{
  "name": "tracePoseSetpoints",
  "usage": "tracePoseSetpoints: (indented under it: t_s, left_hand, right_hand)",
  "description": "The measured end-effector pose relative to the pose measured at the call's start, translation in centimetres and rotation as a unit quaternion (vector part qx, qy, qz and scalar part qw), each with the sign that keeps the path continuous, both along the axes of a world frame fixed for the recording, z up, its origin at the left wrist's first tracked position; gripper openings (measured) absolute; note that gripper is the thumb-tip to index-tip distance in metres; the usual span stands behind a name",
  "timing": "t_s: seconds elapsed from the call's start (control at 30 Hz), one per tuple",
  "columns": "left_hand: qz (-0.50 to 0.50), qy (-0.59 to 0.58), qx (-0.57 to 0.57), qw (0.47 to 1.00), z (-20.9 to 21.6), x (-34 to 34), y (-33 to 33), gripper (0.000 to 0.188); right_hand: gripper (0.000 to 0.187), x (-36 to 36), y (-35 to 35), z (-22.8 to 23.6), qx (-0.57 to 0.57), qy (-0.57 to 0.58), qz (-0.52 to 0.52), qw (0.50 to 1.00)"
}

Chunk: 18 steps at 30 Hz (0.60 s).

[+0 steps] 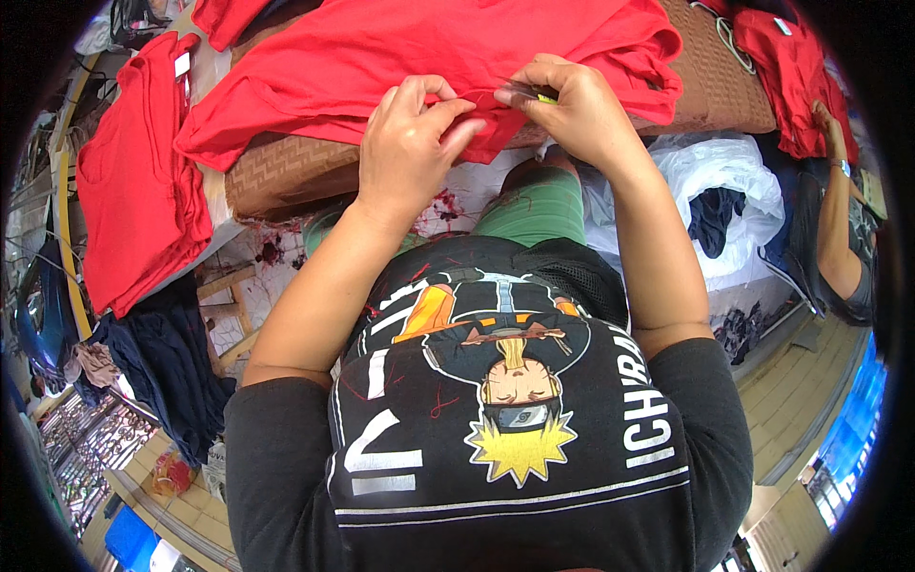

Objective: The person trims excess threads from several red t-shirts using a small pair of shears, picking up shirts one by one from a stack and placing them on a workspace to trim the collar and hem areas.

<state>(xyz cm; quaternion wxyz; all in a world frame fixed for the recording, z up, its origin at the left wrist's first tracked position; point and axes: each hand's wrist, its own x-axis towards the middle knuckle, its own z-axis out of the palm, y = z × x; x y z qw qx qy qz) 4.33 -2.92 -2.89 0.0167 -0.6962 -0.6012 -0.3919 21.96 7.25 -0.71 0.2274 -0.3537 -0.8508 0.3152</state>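
A red garment lies spread over a brown patterned cushion in front of me, with its near edge hanging over the side. My left hand is above that edge, fingers curled toward the thumb; whatever is pinched there is too small to make out. Close by on the right, my right hand grips small thread snips, dark-bladed with a yellow-green part showing between the fingers. The blades point left, toward the left fingertips, just over the red cloth.
Folded red garments hang at the left above dark cloth. The brown cushion spans the front. A white plastic bag holds dark fabric at right. Beyond it, another person's hand touches more red cloth.
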Motion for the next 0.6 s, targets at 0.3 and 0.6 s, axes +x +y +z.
tracePoseSetpoints:
  t_s: [0.3,0.6]
  left_hand:
    - [-0.007,-0.320,-0.146,0.936,1.1,-0.3,2.2,0.014]
    - [-0.038,-0.378,-0.144,0.914,-0.4,-0.9,3.0,0.016]
  right_hand:
    - [0.034,-0.4,-0.3,1.3,-0.007,0.036,-0.092,0.995]
    - [0.016,-0.6,-1.9,1.7,0.021,0.038,-0.009,0.999]
